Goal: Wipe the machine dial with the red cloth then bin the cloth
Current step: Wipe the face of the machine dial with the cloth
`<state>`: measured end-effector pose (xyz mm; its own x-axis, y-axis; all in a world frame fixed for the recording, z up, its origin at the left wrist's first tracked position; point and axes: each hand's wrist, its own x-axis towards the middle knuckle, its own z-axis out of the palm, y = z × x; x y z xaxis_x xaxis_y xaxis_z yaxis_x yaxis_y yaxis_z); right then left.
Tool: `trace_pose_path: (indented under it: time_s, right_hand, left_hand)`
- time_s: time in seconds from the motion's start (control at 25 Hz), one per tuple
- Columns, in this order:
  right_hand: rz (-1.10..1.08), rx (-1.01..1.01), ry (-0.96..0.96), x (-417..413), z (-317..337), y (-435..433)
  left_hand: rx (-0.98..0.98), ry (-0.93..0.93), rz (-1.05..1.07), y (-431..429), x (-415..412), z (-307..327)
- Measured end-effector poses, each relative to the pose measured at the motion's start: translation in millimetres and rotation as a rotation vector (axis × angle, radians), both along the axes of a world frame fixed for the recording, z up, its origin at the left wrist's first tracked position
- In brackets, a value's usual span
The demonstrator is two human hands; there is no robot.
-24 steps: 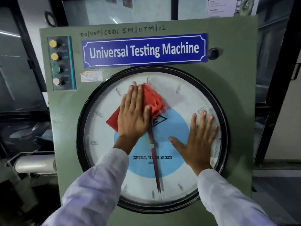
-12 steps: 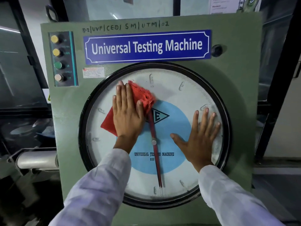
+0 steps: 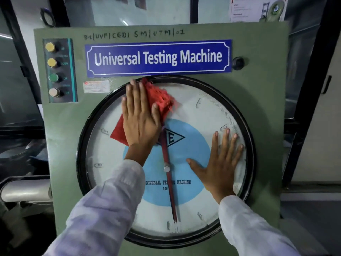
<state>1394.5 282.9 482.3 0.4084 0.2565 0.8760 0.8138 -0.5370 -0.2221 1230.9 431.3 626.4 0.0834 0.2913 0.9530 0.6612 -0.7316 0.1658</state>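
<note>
The machine dial (image 3: pixel 212 108) is a large round glass face with a black rim, a white scale, a light blue centre and a red needle, set in a green panel. The red cloth (image 3: pixel 160 97) lies on its upper left part, frayed edge reaching the top rim. My left hand (image 3: pixel 140 121) presses flat on the cloth, fingertips at the rim. My right hand (image 3: pixel 221 161) rests flat on the glass at the right with fingers spread and nothing in it. No bin is in view.
A blue nameplate (image 3: pixel 158 58) reading "Universal Testing Machine" sits above the dial. A strip of push buttons (image 3: pixel 53 71) is at the upper left and a black knob (image 3: pixel 238 63) at the upper right. A grey cylinder (image 3: pixel 25 191) juts out at the lower left.
My left hand has slid the red cloth left and then up to the dial's top rim. My right hand has stayed in place on the glass.
</note>
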Motion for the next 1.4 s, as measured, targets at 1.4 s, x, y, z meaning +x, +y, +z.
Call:
trace_pose_path:
  time_s: [1.4]
  right_hand:
    - [-0.019, 0.038, -0.05, 5.1, -6.3, 4.9]
  left_hand:
    - [-0.151, -0.252, 0.121, 27.6, -36.5, 22.7]
